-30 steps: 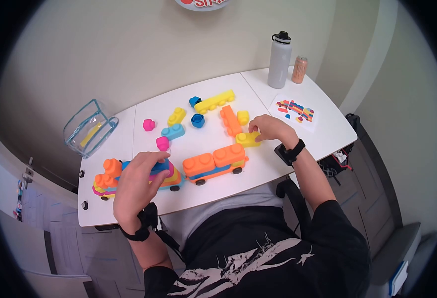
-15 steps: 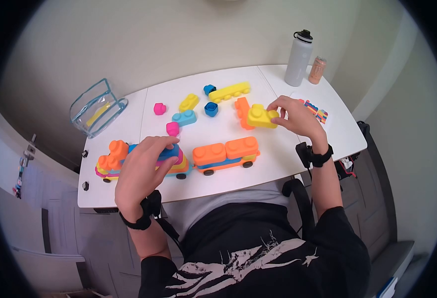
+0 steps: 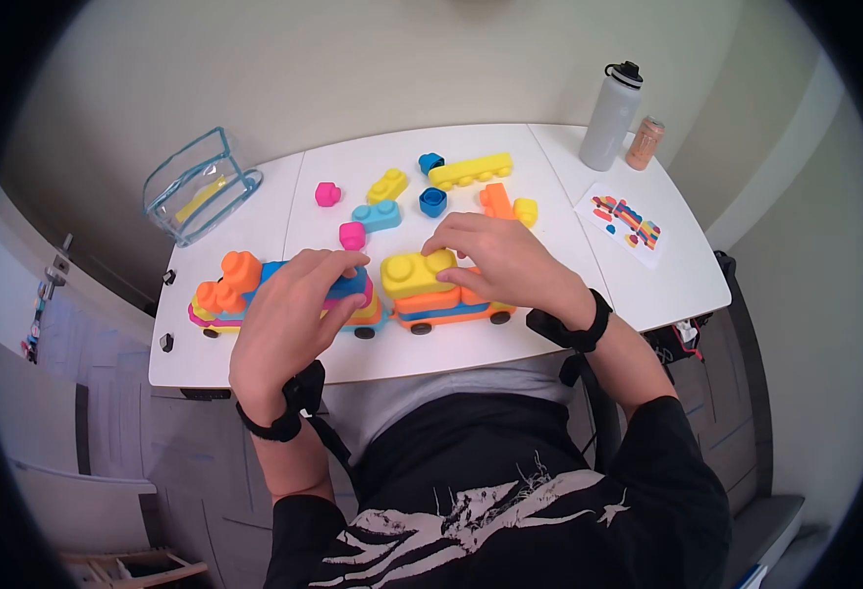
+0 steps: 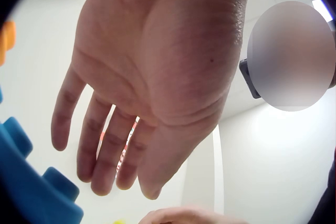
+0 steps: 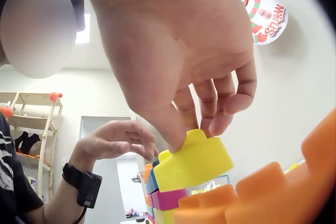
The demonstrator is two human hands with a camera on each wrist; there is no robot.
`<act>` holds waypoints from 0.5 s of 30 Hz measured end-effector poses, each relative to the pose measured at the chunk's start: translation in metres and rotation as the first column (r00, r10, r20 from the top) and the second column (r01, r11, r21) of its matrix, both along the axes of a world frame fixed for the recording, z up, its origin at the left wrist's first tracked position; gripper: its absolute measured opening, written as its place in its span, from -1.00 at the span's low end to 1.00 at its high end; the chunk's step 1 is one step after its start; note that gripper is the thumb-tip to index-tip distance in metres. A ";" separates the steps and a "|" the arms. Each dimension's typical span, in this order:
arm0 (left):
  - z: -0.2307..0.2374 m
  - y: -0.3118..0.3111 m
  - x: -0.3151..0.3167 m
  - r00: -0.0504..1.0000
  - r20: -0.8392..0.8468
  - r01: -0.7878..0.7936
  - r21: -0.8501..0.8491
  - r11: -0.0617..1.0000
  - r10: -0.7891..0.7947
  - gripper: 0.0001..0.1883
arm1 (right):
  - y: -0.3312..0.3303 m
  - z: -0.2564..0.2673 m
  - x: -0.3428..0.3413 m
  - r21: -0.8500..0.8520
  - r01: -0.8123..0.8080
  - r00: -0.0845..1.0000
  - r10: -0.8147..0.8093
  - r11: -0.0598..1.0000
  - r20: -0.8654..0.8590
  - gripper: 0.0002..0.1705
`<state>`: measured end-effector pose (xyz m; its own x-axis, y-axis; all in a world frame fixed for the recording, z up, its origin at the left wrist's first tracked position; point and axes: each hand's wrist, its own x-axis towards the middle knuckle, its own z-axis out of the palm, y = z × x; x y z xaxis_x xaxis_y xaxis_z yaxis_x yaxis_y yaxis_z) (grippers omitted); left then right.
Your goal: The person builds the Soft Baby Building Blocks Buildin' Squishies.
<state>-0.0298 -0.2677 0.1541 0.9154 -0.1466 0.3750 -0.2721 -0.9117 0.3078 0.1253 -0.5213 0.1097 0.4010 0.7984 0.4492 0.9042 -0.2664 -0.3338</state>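
The right hand (image 3: 505,257) pinches a yellow two-stud block (image 3: 418,274) between thumb and fingers, over the left part of the orange-topped wagon (image 3: 444,316). In the right wrist view the yellow block (image 5: 194,164) is slightly tilted above orange studs (image 5: 261,178); whether they touch, I cannot tell. The left hand (image 3: 292,306) hovers by the blue block (image 3: 349,284) on top of the left vehicle. Its palm and relaxed fingers (image 4: 107,147) show in the left wrist view, holding nothing, with blue studs (image 4: 61,183) beside them.
Behind the wagons lie a long yellow block (image 3: 473,172), an orange block (image 3: 496,200), a light blue block (image 3: 377,216), pink pieces and dark blue pieces. A clear pouch (image 3: 201,191) stands at left. A picture sheet (image 3: 628,224), a bottle (image 3: 610,120) and a can (image 3: 645,143) are at right.
The right hand has lifted the yellow block from beside the orange block and carried it left, over the wagon. The left hand stays near the left vehicle. The head view has shifted.
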 end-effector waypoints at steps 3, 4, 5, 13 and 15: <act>0.000 0.000 -0.001 1.000 -0.003 -0.008 0.007 1.000 0.008 -0.56 | 0.004 -0.005 0.000 -0.038 0.000 1.000 0.000 0.999 0.001 -0.66; 0.000 0.000 -0.001 1.000 -0.002 -0.010 0.006 1.000 0.010 -0.56 | 0.005 -0.006 -0.001 -0.049 0.006 1.000 -0.006 0.999 0.009 -0.66; 0.000 -0.001 -0.001 1.000 -0.011 -0.013 0.004 1.000 0.013 -0.55 | 0.005 -0.007 -0.001 -0.050 0.005 1.000 -0.005 0.999 0.009 -0.66; -0.006 -0.014 0.004 0.998 -0.051 0.023 -0.011 1.000 -0.024 -0.54 | 0.007 -0.013 -0.004 -0.012 0.034 0.997 -0.033 0.999 0.066 -0.66; -0.006 -0.020 0.006 0.997 -0.042 0.071 0.044 0.996 -0.070 -0.53 | 0.005 -0.014 -0.004 -0.013 0.047 0.997 -0.046 0.999 0.068 -0.67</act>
